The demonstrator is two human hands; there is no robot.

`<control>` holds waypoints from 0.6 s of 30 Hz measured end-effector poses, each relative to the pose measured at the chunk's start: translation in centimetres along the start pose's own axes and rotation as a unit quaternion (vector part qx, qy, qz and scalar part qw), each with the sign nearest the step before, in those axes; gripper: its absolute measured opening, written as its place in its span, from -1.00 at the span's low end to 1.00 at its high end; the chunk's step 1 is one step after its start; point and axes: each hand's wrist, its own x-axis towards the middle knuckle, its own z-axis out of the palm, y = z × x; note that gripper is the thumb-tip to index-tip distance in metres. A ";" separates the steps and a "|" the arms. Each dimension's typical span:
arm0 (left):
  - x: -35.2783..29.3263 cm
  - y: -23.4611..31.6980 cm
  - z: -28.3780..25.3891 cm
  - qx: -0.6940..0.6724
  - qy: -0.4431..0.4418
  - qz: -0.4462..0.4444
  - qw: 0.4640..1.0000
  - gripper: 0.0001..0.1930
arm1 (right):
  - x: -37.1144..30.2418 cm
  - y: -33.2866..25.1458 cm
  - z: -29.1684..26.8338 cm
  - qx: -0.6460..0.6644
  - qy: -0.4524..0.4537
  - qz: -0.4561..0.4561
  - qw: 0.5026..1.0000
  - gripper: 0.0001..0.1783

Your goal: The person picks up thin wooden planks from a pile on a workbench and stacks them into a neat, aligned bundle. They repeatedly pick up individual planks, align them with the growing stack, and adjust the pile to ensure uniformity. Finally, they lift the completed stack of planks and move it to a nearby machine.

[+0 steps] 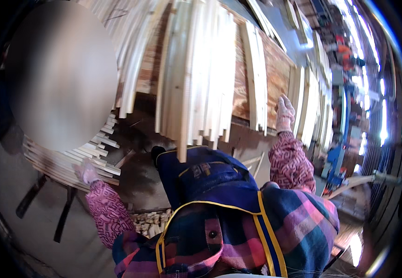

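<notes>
Both of my hands wear pale gloves, with pink patterned sleeves above them. My left hand point(87, 172) rests with its fingers stretched out at the ends of a low stack of wooden strips point(66, 160) on the left. My right hand point(284, 111) is raised with its fingers extended over the near edge of a brown board point(278, 74), and nothing shows in it. In front of me, a thick bundle of pale wooden strips point(196, 74) lies on the board, its uneven ends jutting toward me. A narrower group of strips point(255, 78) lies between that bundle and my right hand.
More strips point(303, 106) lie right of my right hand. A blurred round patch hides much of the left. Dark legs point(64, 215) stand under the left stack. Short wood offcuts point(152, 222) are heaped on the floor. Blue machinery point(336, 162) stands at the right.
</notes>
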 end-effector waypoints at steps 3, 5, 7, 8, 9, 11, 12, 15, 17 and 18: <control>-5.3 -2.1 0.7 0.189 0.039 0.138 0.971 -0.32 | 2.0 6.5 -4.4 -0.091 0.027 0.072 0.993 -0.36; -9.6 -2.9 1.8 0.282 -0.050 0.187 0.940 -0.39 | 3.2 9.4 -6.1 -0.145 0.026 0.084 0.986 -0.24; -14.8 -2.8 3.0 0.363 -0.220 0.259 0.867 -0.47 | 4.4 11.4 -6.3 -0.127 0.007 0.073 0.989 -0.29; -18.0 -2.6 3.1 0.434 -0.259 0.354 0.787 -0.50 | 5.4 11.8 -5.8 -0.145 -0.014 0.056 0.988 -0.30; -21.3 -2.0 3.5 0.482 -0.297 0.434 0.701 -0.53 | 6.0 12.0 -4.9 -0.068 -0.052 0.057 0.995 -0.28; -28.8 -0.3 2.7 0.409 -0.247 0.589 0.652 -0.65 | 8.2 11.6 -2.6 -0.033 -0.122 0.038 0.991 -0.23; -32.4 1.7 2.7 0.362 -0.267 0.576 0.683 -0.65 | 8.9 11.1 -1.3 -0.061 -0.136 -0.006 0.989 -0.21; -42.9 9.8 3.9 0.243 -0.362 0.319 0.842 -0.63 | 10.5 10.3 1.1 0.047 -0.216 -0.002 0.975 -0.17; -48.3 16.3 5.3 0.014 -0.379 0.207 0.902 -0.60 | 11.5 10.1 1.5 0.012 -0.293 -0.036 0.955 -0.17; -50.9 19.2 6.1 -0.052 -0.372 0.195 0.906 -0.57 | 12.1 10.2 1.4 -0.016 -0.352 -0.072 0.933 -0.18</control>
